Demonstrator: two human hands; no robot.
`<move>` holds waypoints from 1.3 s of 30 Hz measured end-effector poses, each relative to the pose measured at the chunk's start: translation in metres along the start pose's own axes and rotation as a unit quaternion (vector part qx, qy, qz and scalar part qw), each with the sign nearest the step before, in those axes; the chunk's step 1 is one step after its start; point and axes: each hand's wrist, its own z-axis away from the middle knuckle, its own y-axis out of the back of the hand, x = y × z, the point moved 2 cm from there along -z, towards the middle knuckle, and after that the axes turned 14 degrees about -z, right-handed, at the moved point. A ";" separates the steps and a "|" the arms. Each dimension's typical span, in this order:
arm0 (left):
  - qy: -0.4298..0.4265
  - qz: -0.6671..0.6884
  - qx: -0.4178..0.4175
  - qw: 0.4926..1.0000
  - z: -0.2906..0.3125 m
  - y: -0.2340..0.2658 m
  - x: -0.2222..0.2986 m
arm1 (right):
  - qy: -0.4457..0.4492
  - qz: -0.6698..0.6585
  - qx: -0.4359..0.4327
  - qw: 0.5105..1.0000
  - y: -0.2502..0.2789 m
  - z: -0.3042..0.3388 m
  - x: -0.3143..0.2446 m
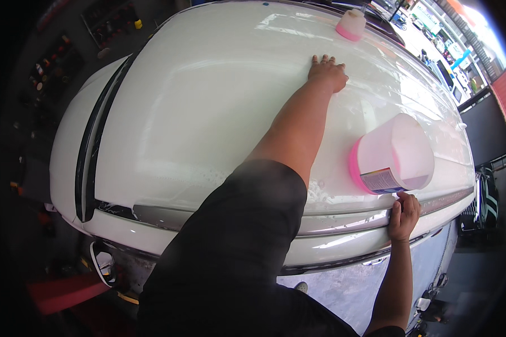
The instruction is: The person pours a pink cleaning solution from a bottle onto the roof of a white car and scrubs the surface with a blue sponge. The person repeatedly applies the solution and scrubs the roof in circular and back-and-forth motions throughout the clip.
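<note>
White car roof (208, 112) fills my feed; the left hand (327, 74) lies flat on it, fingers spread. 1 pink-bottomed tub (392, 154) sits just beyond the bent right hand (405, 218), whose hold I can't make out.

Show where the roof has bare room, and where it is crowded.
Widest bare patch: the roof between the black strip and left arm. Smaller: between left hand and bucket. Crowded: by the grey trim, where bucket and right hand sit close.
</note>
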 end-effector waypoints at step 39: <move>0.094 -0.046 0.049 0.993 0.335 0.025 -0.340 | -0.015 -0.002 -0.043 0.999 0.001 0.017 0.020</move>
